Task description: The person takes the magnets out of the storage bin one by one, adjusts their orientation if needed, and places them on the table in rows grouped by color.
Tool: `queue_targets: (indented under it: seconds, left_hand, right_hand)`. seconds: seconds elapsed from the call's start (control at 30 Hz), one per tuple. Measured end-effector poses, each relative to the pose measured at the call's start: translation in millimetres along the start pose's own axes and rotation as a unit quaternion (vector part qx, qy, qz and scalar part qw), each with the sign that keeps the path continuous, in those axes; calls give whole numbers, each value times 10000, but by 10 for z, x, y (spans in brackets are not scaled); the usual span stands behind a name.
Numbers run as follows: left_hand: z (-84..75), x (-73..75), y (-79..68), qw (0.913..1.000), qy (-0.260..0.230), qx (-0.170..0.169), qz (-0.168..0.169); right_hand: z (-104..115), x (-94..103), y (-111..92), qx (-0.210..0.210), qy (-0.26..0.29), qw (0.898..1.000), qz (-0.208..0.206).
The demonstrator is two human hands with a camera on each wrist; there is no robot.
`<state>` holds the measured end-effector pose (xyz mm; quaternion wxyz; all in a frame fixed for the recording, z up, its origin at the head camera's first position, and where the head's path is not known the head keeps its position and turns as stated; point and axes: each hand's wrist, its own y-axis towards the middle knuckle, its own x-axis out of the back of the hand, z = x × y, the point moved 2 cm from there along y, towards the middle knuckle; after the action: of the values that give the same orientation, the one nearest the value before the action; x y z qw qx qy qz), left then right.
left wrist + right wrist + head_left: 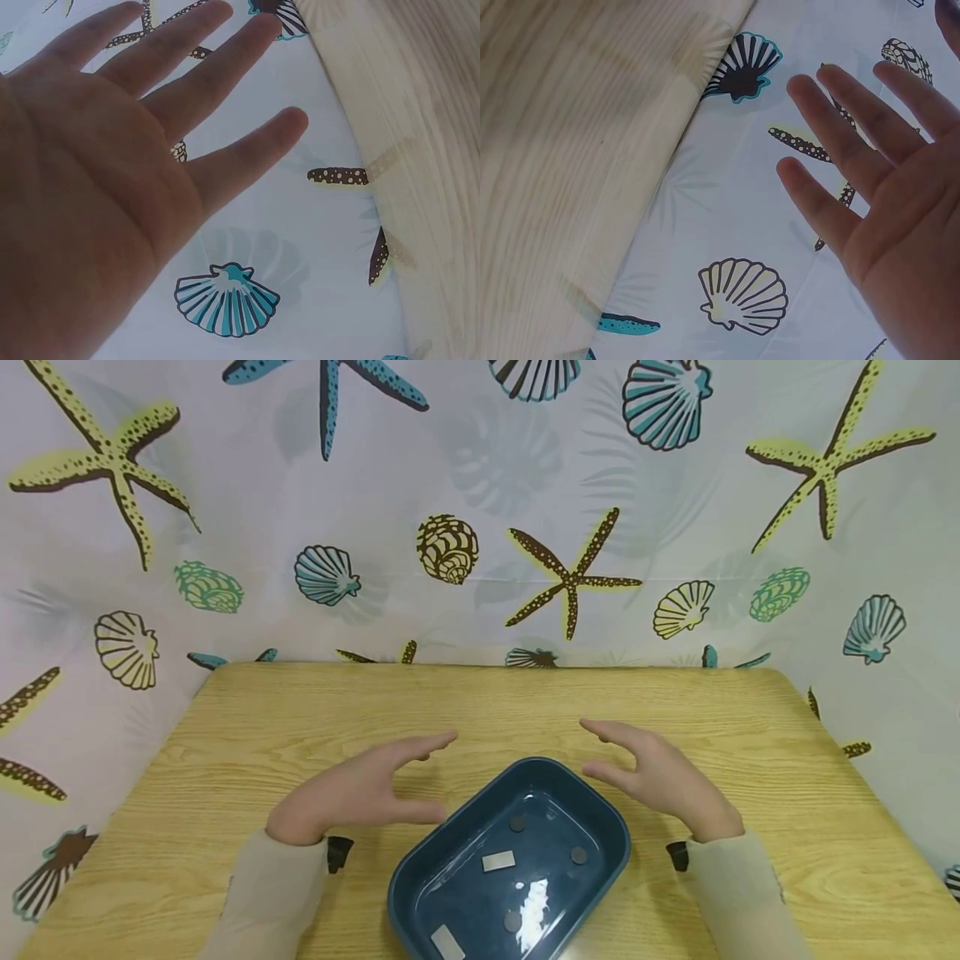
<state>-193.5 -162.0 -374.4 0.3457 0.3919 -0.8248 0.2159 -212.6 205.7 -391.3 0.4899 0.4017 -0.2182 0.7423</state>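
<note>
A dark blue rectangular tray with rounded corners lies at a slant on the wooden table. Inside it are several small grey discs and two small white rectangular pieces. My left hand hovers to the tray's left, its fingers straight and holding nothing. On the other side my right hand is held up with fingers extended, likewise holding nothing. Both wrist views show a spread palm, the left palm and the right palm, with the tray out of sight.
The light wooden table has rounded far corners. Behind it and at both sides hangs a white curtain printed with starfish and shells. A bright reflection shows on the tray's floor. Small black devices sit at both cuffs.
</note>
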Motion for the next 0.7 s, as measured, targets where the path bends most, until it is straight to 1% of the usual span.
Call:
queue_targets:
  seconds: [0.1, 0.23, 0.37, 0.53, 0.7]
  left_hand:
    - [-25, -16, 0, 9997, -174, -12, 154]
    - [-60, -36, 2, 9996, -168, -39, 224]
    - [-80, -62, 5, 9995, -103, -57, 298]
    - [-81, -87, 12, 9989, -134, -53, 455]
    - [-84, -91, 15, 9980, -120, -216, 578]
  right_hand:
    - [15, -16, -6, -78, 66, 9999, 82]
    - [44, -33, -10, -102, 202, 9996, 173]
    - [66, -51, -13, -56, 291, 9993, 232]
    - [70, -73, -8, 35, 288, 9992, 287]
    - [75, -90, 5, 117, 358, 9985, 397]
